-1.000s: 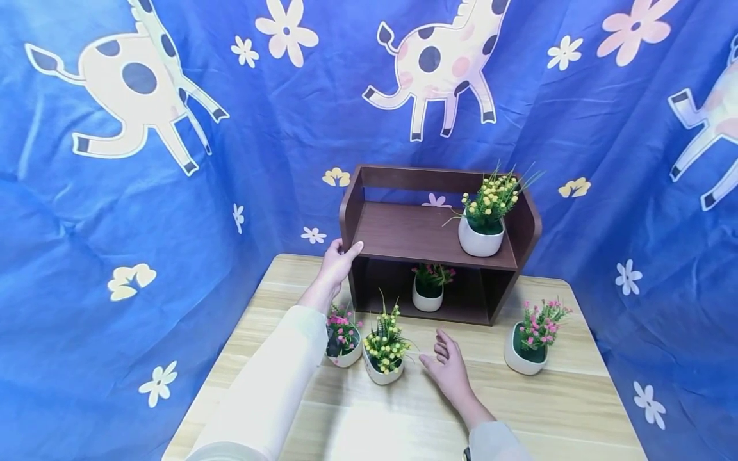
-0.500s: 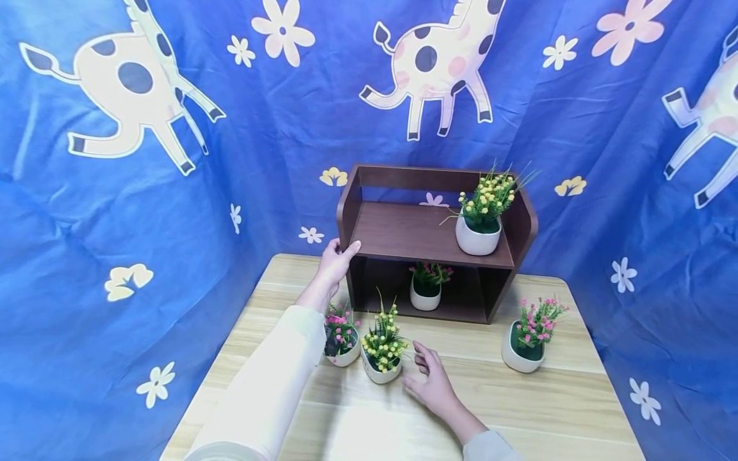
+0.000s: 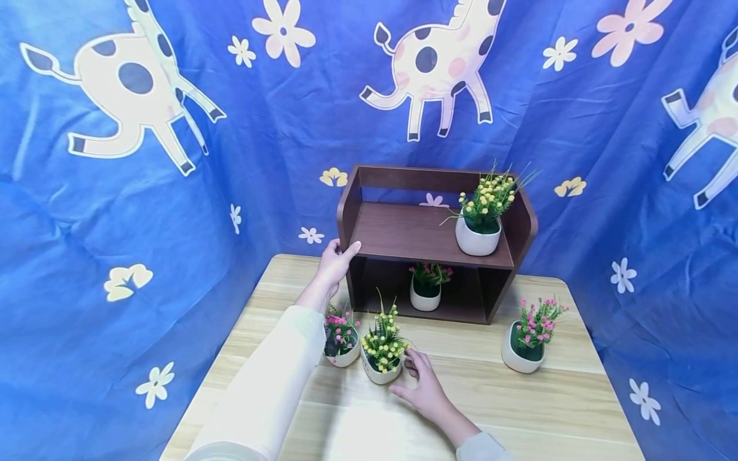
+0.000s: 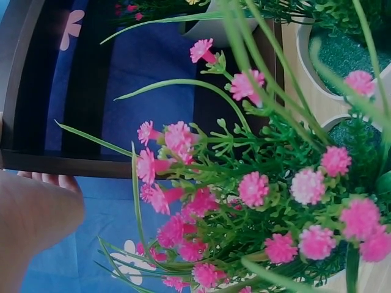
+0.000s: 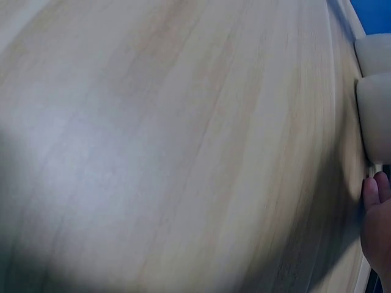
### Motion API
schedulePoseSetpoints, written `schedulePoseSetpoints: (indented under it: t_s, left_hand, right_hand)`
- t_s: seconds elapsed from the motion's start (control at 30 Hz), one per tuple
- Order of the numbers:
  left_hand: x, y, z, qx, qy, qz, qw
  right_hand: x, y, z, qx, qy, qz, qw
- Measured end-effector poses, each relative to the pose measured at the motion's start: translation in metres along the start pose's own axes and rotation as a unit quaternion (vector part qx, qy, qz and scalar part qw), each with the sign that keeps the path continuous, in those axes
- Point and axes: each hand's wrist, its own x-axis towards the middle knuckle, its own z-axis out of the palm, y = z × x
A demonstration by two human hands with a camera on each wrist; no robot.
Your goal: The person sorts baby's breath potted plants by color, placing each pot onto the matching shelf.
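At the left side panel of a dark brown two-tier shelf, my left hand grips the board, thumb in front and fingers round the outer side. My right hand is just right of a yellow-flowered potted plant, fingers slightly bent and spread towards its white pot. Whether the fingertips touch the pot or leaves I cannot tell. A pink-flowered potted plant stands immediately left of the yellow one, partly behind my left sleeve. Its blossoms fill much of the left wrist view.
Another yellow-flowered plant stands on the shelf's upper tier at right. A pink-flowered one is in the lower tier. Towards the right of the wooden table stands one more pink-flowered plant. Blue curtain surrounds the table.
My right hand has moved left and slightly towards me, coming close to the yellow-flowered plant. My left hand keeps its grip on the shelf. The pots have not moved.
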Motion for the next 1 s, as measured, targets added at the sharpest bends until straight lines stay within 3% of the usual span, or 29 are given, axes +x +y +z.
schedulePoseSetpoints:
  t_s: [0.27, 0.63, 0.9, 1.0]
  left_hand:
    - [0.002, -0.002, 0.001, -0.003, 0.0, 0.0, 1.0]
    - [0.001, -0.002, -0.001, -0.003, 0.003, 0.001, 1.0]
    - [0.001, -0.002, -0.001, -0.007, 0.002, 0.0, 1.0]
    - [0.001, -0.002, 0.0, -0.009, 0.001, 0.002, 1.0]
  right_hand:
    - [0.003, -0.004, 0.007, -0.003, 0.0, 0.005, 1.0]
    - [0.014, -0.004, 0.017, -0.126, 0.026, 0.02, 0.9915]
    - [0.019, -0.008, 0.017, -0.136, 0.032, -0.014, 0.9901]
    - [0.019, -0.01, 0.017, -0.129, 0.032, -0.011, 0.9911]
